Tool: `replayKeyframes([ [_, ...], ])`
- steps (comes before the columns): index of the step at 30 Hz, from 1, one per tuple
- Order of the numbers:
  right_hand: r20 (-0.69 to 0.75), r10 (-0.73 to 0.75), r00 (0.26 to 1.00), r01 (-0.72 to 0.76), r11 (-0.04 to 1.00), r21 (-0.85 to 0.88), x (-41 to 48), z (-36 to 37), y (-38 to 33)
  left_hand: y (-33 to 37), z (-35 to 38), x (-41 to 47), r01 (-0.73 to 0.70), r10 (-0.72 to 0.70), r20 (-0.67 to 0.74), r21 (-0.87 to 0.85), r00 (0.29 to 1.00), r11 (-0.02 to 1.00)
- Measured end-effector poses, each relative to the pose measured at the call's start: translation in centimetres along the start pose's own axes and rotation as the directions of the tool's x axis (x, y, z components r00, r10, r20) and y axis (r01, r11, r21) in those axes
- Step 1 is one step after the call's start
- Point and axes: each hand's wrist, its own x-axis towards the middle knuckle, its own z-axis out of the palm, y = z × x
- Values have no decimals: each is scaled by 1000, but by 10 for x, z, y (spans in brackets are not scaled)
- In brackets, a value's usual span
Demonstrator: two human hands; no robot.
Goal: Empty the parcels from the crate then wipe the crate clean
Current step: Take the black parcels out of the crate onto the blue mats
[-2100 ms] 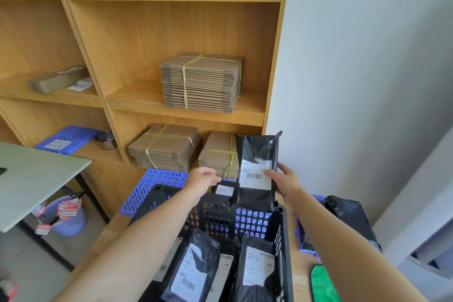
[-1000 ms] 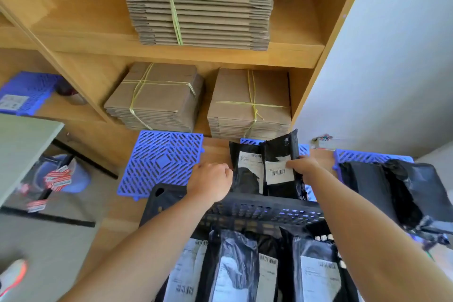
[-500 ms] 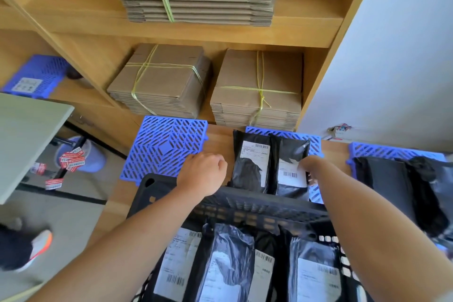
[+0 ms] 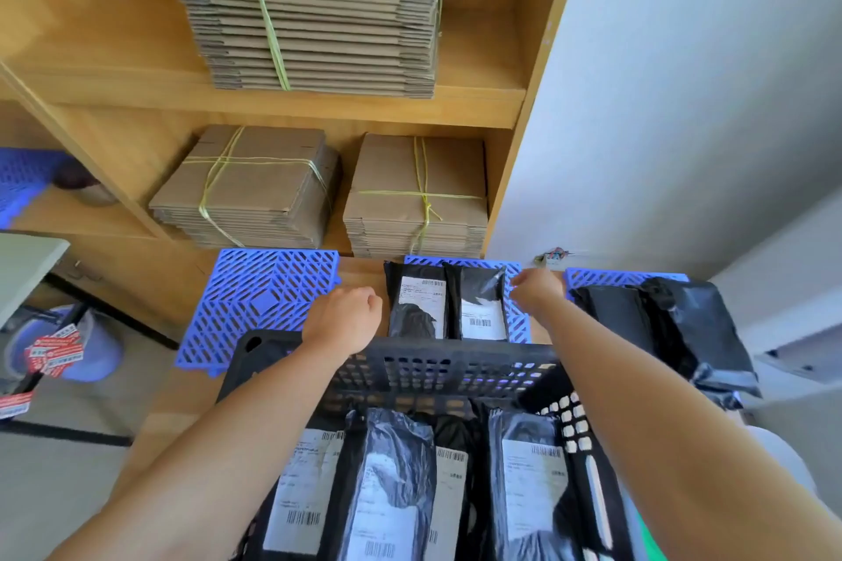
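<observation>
Left to right. A blue grid mat [image 4: 264, 305] lies flat on the wooden tabletop [image 4: 360, 273] beside the black crate [image 4: 455, 371]. My left hand [image 4: 344, 321] is curled into a loose fist above the crate's far rim, holding nothing. Just right of it, two black parcels [image 4: 449, 303] with white barcode labels lie side by side on a second blue mat [image 4: 519, 323], beyond the crate. My right hand [image 4: 537, 289] hovers at the right parcel's upper corner, fingers bunched; I cannot tell whether it touches the parcel. Farther right, a crumpled black bag [image 4: 674, 323] rests on a third blue mat [image 4: 606, 276]. Inside the crate, several more black labelled parcels [image 4: 387, 483] stand in a row. Bundles of flat cardboard [image 4: 319, 5] fill the shelves behind.
</observation>
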Motion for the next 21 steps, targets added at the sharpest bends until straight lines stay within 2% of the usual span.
replayKeyframes([
  [2, -29, -36, 999, 37, 999, 28, -20, -3, -1, -3, -2, -3, -39, 38, -12, -47, 999, 998],
  [6, -74, -115, 991, 113, 993, -32, -81, -9, -3, -2, -16, -18, -250, 240, -77, -185, 968, 950],
  [9, -91, -135, 987, 127, 988, -93, -124, -5, -8, 3, -32, -43, -353, 333, -132, -178, 934, 919],
  [12, -54, -107, 993, 100, 988, -118, -160, 4, -6, 2, -41, -73, -425, 408, -123, -194, 905, 884],
  [17, 51, -50, 997, 57, 987, -149, -196, 29, 1, -17, -26, -113, -338, 361, 86, -207, 929, 918],
  [18, 81, -41, 996, 56, 981, -187, -201, 37, 4, -22, -20, -122, -324, 349, 138, -171, 927, 930],
  [20, 195, -35, 980, 115, 903, -414, -211, 51, 12, -34, -5, -138, -292, 312, 229, -116, 922, 949],
  [21, 205, -26, 978, 118, 885, -451, -214, 59, 16, -41, 3, -144, -262, 281, 262, -103, 923, 959],
])
